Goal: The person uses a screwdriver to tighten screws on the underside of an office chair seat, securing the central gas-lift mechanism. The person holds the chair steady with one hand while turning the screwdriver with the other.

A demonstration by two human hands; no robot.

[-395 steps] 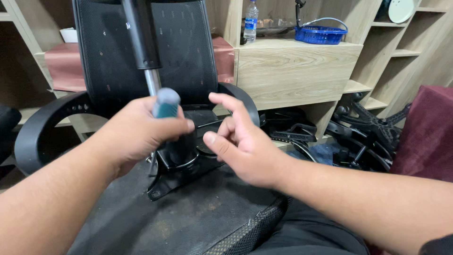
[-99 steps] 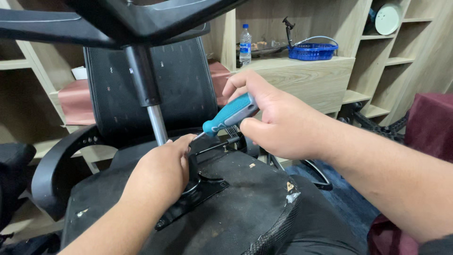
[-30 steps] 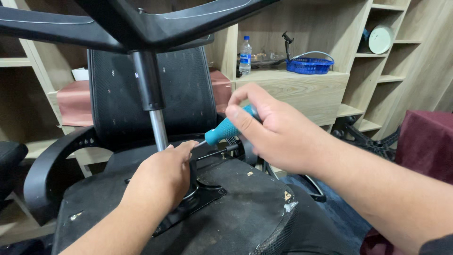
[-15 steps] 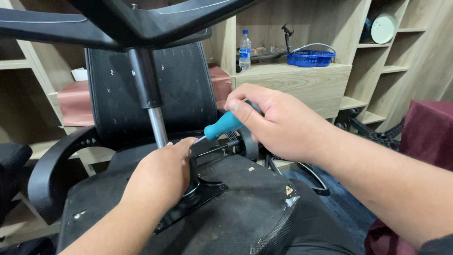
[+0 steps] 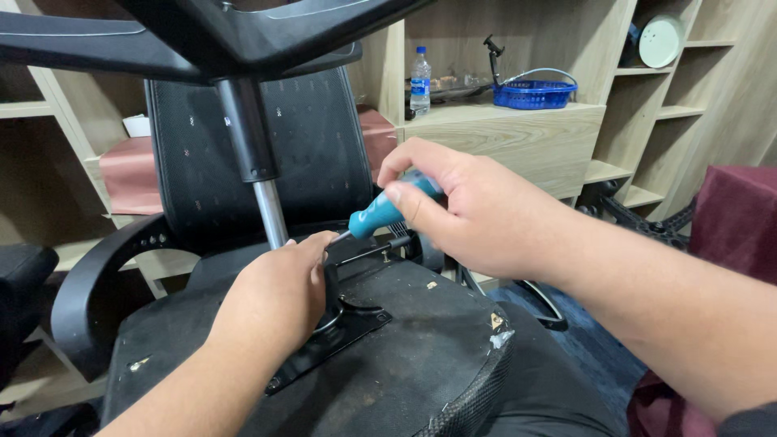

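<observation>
An office chair lies upturned before me, its dusty black seat underside (image 5: 405, 364) facing up. A silver and black gas cylinder (image 5: 257, 174) rises from the metal mechanism plate (image 5: 340, 332) to the star base (image 5: 202, 36) overhead. My right hand (image 5: 469, 214) grips a screwdriver with a teal handle (image 5: 380, 212), its tip pointing down-left toward the mechanism. My left hand (image 5: 271, 299) rests on the mechanism at the foot of the cylinder, fingers by the screwdriver tip, hiding what it touches.
The chair's mesh backrest (image 5: 259, 154) and curved armrest (image 5: 89, 283) stand behind. Wooden shelves hold a water bottle (image 5: 419, 81), a blue basket (image 5: 534, 93) and a round white object (image 5: 662, 36). Other chair bases (image 5: 639, 218) lie at right beside maroon fabric (image 5: 732, 218).
Over the last second my right hand has shifted its grip slightly around the teal handle, as if turning it. The left hand has stayed on the mechanism. Earlier, the left hand held the screwdriver.
</observation>
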